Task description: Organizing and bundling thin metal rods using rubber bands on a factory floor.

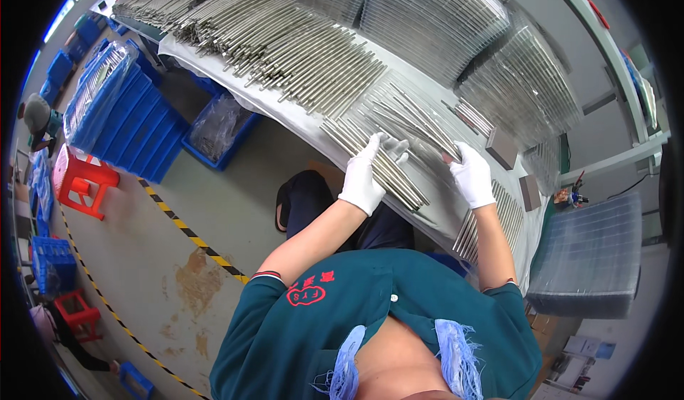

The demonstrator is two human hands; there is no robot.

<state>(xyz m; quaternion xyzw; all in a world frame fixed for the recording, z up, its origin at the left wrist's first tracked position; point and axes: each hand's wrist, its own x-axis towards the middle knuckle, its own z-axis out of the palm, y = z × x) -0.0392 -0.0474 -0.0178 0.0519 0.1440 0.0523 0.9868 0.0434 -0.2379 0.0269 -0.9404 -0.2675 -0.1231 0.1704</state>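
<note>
Both my hands wear white gloves. My left hand [364, 178] closes around a bundle of thin metal rods [405, 186] that slants across the table's near edge. My right hand [472, 177] grips the near end of a few more rods [420, 117], whose far ends fan out over clear plastic. A wide row of similar rods [285, 51] lies along the table [313, 123] to the left. Beside my right forearm, another set of rods [509, 211] rests side by side. Several short rods [473, 115] lie beyond my right hand, next to a brown block [501, 148].
Stacked clear plastic trays [434, 22] line the table's back, and more trays [586, 254] stand at right. A second brown block [529, 192] sits at the right edge. Blue crates [132, 118] and a red stool [87, 183] stand on the floor at left. Another person's arm [85, 354] shows lower left.
</note>
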